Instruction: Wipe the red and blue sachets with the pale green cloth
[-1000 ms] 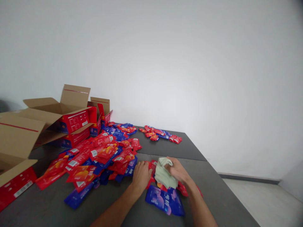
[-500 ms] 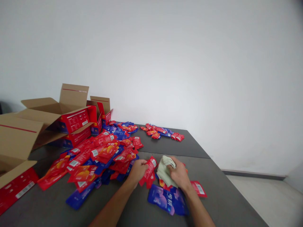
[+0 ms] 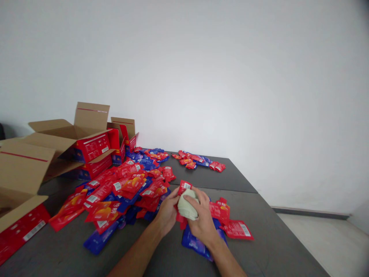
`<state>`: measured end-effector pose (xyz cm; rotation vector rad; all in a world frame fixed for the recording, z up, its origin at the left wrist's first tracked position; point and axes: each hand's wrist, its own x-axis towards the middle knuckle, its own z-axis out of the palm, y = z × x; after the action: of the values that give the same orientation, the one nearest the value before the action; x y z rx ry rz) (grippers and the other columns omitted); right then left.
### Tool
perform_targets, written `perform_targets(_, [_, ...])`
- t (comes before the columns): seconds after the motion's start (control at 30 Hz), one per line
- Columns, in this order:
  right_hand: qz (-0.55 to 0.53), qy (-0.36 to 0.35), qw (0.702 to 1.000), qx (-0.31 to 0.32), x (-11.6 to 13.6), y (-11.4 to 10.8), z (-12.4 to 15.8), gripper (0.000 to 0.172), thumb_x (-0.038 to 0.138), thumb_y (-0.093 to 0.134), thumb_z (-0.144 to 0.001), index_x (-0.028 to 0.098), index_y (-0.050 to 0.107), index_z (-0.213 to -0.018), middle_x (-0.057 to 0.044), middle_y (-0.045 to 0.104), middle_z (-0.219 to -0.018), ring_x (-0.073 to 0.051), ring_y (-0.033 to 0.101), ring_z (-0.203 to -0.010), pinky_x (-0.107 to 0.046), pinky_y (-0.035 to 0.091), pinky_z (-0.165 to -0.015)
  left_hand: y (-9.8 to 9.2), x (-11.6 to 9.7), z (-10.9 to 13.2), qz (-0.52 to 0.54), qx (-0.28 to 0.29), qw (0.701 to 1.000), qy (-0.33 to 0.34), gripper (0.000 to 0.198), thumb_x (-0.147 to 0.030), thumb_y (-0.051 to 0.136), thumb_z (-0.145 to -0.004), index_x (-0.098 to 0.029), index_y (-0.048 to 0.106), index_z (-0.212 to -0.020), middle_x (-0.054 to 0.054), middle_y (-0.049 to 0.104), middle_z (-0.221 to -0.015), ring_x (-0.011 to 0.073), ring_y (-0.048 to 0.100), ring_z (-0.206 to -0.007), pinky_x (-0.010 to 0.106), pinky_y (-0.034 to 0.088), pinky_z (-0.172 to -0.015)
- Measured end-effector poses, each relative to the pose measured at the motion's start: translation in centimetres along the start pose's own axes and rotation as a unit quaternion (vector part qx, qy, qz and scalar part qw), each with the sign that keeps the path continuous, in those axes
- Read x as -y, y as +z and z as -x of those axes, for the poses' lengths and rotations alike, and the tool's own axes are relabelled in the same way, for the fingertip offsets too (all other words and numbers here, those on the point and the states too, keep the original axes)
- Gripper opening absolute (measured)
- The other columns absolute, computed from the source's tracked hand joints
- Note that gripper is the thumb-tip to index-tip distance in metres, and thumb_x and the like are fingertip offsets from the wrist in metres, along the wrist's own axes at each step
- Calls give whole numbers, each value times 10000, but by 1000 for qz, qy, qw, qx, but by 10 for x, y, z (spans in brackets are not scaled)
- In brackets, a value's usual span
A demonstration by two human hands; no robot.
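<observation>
A red spouted pouch (image 3: 185, 186) is held up above the table in my left hand (image 3: 168, 211), whose fingers close on its left edge. My right hand (image 3: 201, 215) grips a pale green cloth (image 3: 187, 206) and presses it on the pouch's face, covering most of it. Below my right wrist lies a blue pouch (image 3: 193, 242), partly hidden by that arm. Just right of the hand are a red pouch (image 3: 220, 211) and another red pouch with a barcode (image 3: 238, 229), both flat on the table.
A heap of red and blue pouches (image 3: 127, 188) spreads left of my hands. Open cardboard boxes (image 3: 93, 148) stand along the left side. Farther back lies a smaller group of pouches (image 3: 196, 158). The dark table (image 3: 273, 246) ends at a slanting right edge, with floor beyond.
My right hand has moved left with the cloth, onto the red pouch in my left hand. The red pouches it was covering now show.
</observation>
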<state>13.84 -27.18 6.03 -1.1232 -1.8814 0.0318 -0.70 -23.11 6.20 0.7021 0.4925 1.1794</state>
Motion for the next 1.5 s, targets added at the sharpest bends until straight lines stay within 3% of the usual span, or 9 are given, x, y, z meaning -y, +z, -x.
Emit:
perform_targets(0.2, [-2,21,997,76,11,8,6,736,356,733,-804,287,438,-1474,-102,170,-1641,-361,203,-1492,-579,303,-1164,-7,0,-4,1,-42,999,-8,517,-241,708,-767,-206,626,-1276,100,719,-1168,236,699,-984,310,540,-824])
perform_targets(0.4, [-1,69,997,29,10,15,7,422,311,603,-906,261,557,-1323,-102,307,-1584,-314,342,-1438,-519,360,-1154,-10,8,-2,3,-6,1000,-8,554,-227,701,-766,-210,614,-1313,97,707,-1212,242,685,-1036,302,527,-847])
perform_targets(0.67, [-5,149,985,-84,-11,4,0,573,264,550,-910,175,390,-1453,-155,514,-1402,-290,523,-1279,-486,441,-1088,-4,1,4,-24,37,999,-5,482,-223,687,-767,-190,665,-1247,121,711,-1189,266,685,-1019,376,529,-876])
perform_targets(0.77, [33,128,986,-106,-14,-10,-5,479,290,559,-922,197,503,-1389,-160,447,-1460,-305,522,-1264,-490,469,-1053,-4,5,6,-21,54,997,-48,524,-240,657,-794,-207,623,-1315,138,710,-1183,278,700,-953,395,553,-776])
perform_targets(0.83, [59,100,989,-95,-14,-14,-5,402,300,562,-933,222,587,-1327,-152,415,-1479,-300,540,-1232,-464,504,-1007,-4,8,6,-15,57,997,-49,535,-231,655,-793,-211,617,-1326,137,706,-1193,276,695,-972,390,552,-781])
perform_targets(1.0, [73,-8,997,1,-4,-3,0,432,201,533,-938,278,586,-1360,-104,604,-1312,-268,579,-1176,-462,484,-1025,-4,5,2,-1,35,999,-5,416,-230,691,-772,-174,701,-1184,109,719,-1168,252,660,-1081,361,495,-947])
perform_targets(1.17, [35,-41,992,114,11,7,4,472,161,562,-890,299,596,-1339,-86,616,-1303,-273,602,-1148,-471,488,-1026,-5,-3,1,-29,21,999,22,353,-317,675,-812,-146,707,-1119,105,734,-1099,240,675,-1017,328,502,-898])
perform_targets(1.37, [10,78,997,-19,-4,5,-2,378,270,569,-928,218,616,-1300,-127,587,-1277,-274,575,-1169,-439,492,-1031,-8,1,-3,-9,-37,999,32,424,-237,729,-723,-172,670,-1138,80,745,-1014,222,702,-888,320,529,-803])
perform_targets(1.5, [-9,134,990,-52,-8,-3,-6,378,337,602,-920,191,593,-1269,-133,611,-1250,-284,585,-1148,-448,487,-1017,-19,2,-8,-34,-88,994,53,434,-210,732,-685,-165,663,-1112,71,747,-954,203,704,-798,317,537,-764])
